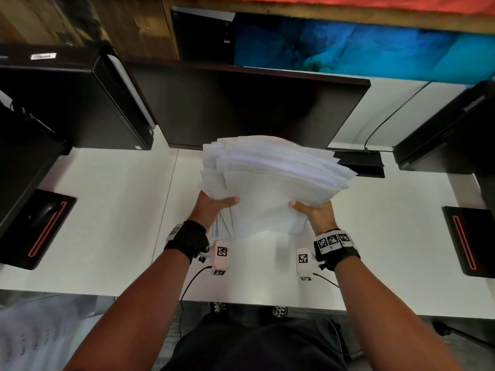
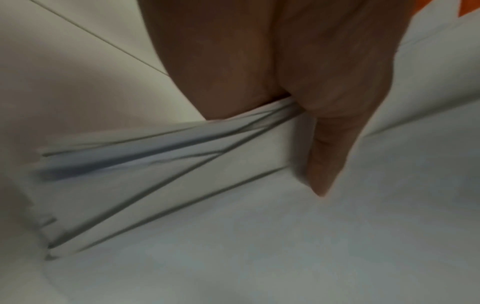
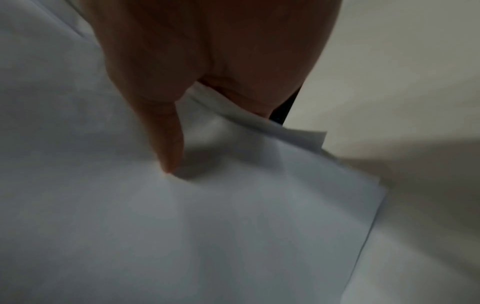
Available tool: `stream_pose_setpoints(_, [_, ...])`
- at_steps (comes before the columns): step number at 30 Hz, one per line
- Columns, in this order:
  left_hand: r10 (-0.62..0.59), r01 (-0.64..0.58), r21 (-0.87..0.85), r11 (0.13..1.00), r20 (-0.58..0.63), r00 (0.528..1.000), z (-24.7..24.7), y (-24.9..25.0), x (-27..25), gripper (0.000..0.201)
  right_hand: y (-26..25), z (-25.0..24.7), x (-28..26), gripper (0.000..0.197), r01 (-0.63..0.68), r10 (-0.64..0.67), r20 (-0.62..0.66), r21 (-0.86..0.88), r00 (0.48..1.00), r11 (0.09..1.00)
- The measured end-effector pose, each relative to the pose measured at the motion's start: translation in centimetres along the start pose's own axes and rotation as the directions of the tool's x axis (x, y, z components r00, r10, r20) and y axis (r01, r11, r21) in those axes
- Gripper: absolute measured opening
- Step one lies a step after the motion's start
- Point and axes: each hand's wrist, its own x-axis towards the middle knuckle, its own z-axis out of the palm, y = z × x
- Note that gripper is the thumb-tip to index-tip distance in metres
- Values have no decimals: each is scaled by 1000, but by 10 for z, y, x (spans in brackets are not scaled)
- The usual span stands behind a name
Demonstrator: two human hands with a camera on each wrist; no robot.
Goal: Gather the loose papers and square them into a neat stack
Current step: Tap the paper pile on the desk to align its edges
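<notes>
papers [image 1: 273, 180]: a thick, uneven bundle of white sheets held up above the white table [image 1: 112, 210], in front of the dark monitor [image 1: 249, 108]; the edges are fanned and stepped, not yet flush.
left grip: the left hand [image 1: 211, 210] grasps the bundle's near left corner, thumb [image 1: 230, 201] laid on the top sheet, the other fingers hidden beneath the sheets.
left wrist view: the thumb [image 2: 330, 144] presses down on the paper [image 2: 182, 185]; several offset sheet edges cross under the palm. Blurred.
right grip: the right hand [image 1: 316, 212] grasps the bundle's near right corner, thumb [image 1: 297, 204] on top, fingers out of sight under the sheets.
right wrist view: the thumb tip [image 3: 168, 160] pushes into the top sheet [image 3: 233, 216]; one corner [image 3: 298, 135] curls up just beside the palm. Blurred.
bundle's tilt: the far edge lifts toward the monitor, the near edge hangs lower between the two hands.
left of the monitor: a black computer case [image 1: 80, 103] stands on the table; nearer, at the table's left edge, a dark mouse [image 1: 42, 212] lies on a black pad [image 1: 51, 231] with a red line.
right of the monitor: a second black pad [image 1: 468, 236] with a red line, at the table's right edge.
floor: blurred printed sheets [image 1: 34, 333] lie below the table's near left edge.
</notes>
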Motion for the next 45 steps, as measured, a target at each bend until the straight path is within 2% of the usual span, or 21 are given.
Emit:
stream_pose_setpoints(4, [33,-33,5,999,-152,988,11,3,-2,26,4,11,-7,40,45,-33,-128,88,991,995])
stream_pose_setpoints(7, [84,-90,-20,996,-199,976,21,7,-4,29,0,24,-19,34,119,-84,-211,157,974,980])
stream_pose_setpoints(10, [100,-96,29,995,-192,976,33,6,-9,16,7,35,-23,37,137,-104,-239,126,966,983])
stream_pose_setpoints(12, [90,-75,89,993,-173,981,41,0,-13,16,13,38,-23,48,123,-100,-226,90,969,988])
stream_pose_setpoints(14, [47,-30,101,994,-164,985,39,-8,-13,19,12,33,-21,52,121,-99,-217,88,971,989])
stream_pose_setpoints(18, [-22,34,62,998,-186,982,19,-8,-1,38,-3,11,-8,38,145,-134,-154,59,979,988])
stream_pose_setpoints(22, [1,2,34,999,-83,997,2,10,12,42,-25,-5,5,35,101,-100,-12,74,995,992])
stream_pose_setpoints(24, [-8,8,33,999,-5,1000,-2,16,18,43,-36,-6,7,42,87,-92,54,90,994,992])
stream_pose_setpoints(27, [-2,2,8,1000,34,999,0,23,21,44,-49,-2,4,54,95,-112,149,116,982,989])
stream_pose_setpoints(30, [15,-14,-27,1000,32,999,-4,25,26,43,-54,-3,3,52,110,-131,156,134,979,985])
stream_pose_setpoints(34, [-22,21,-58,998,-3,1000,-3,24,25,56,-53,2,4,50,152,-163,139,87,977,985])
stream_pose_setpoints(37, [21,-23,-85,996,-29,999,-1,22,23,47,-55,8,2,49,187,-199,127,98,972,977])
stream_pose_setpoints(41, [68,-67,-81,994,12,998,-12,23,25,42,-59,-2,2,42,203,-220,137,129,966,971])
stream_pose_setpoints(45, [68,-64,-70,996,63,996,-13,31,26,46,-66,-10,3,50,186,-212,163,160,964,969])
